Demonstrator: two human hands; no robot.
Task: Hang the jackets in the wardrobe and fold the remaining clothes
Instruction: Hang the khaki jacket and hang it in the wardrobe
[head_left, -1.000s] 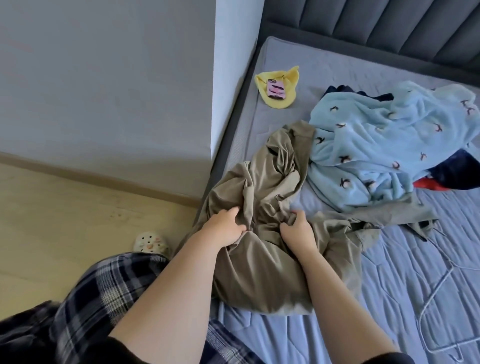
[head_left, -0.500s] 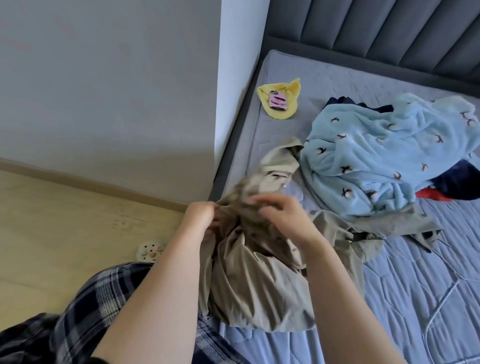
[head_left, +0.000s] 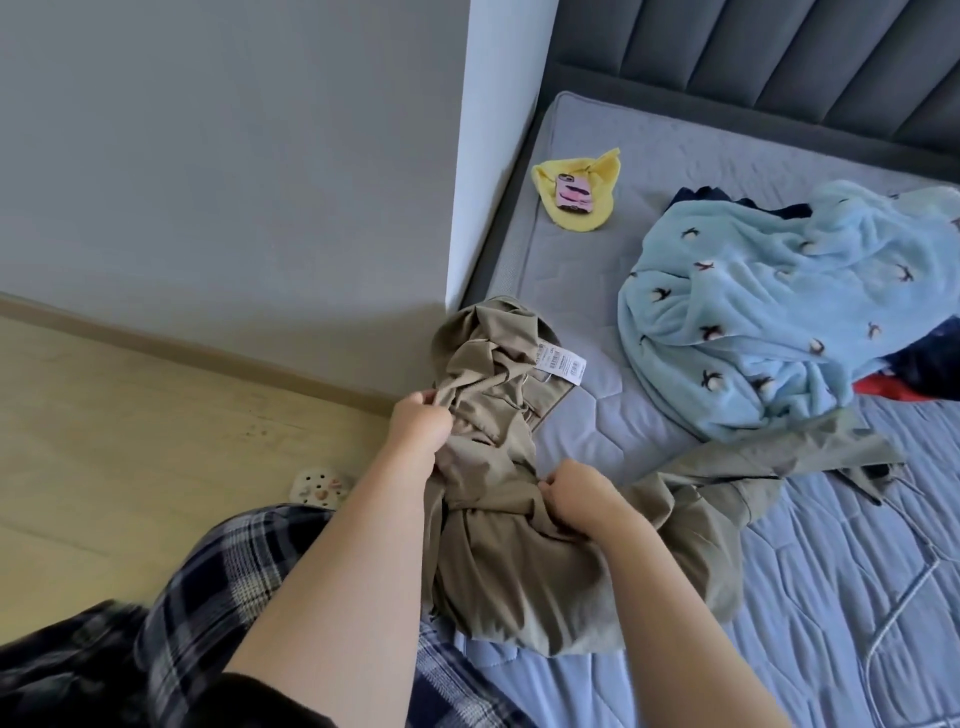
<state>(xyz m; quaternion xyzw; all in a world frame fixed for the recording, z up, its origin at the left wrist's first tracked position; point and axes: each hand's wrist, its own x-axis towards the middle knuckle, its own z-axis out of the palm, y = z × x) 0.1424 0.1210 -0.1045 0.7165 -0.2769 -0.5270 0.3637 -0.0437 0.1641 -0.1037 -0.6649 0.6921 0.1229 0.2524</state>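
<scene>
Bed (head_left: 613, 415) carries khaki jacket (head_left: 519, 571), blue fleece (head_left: 753, 322), yellow cloth (head_left: 582, 208).
</scene>
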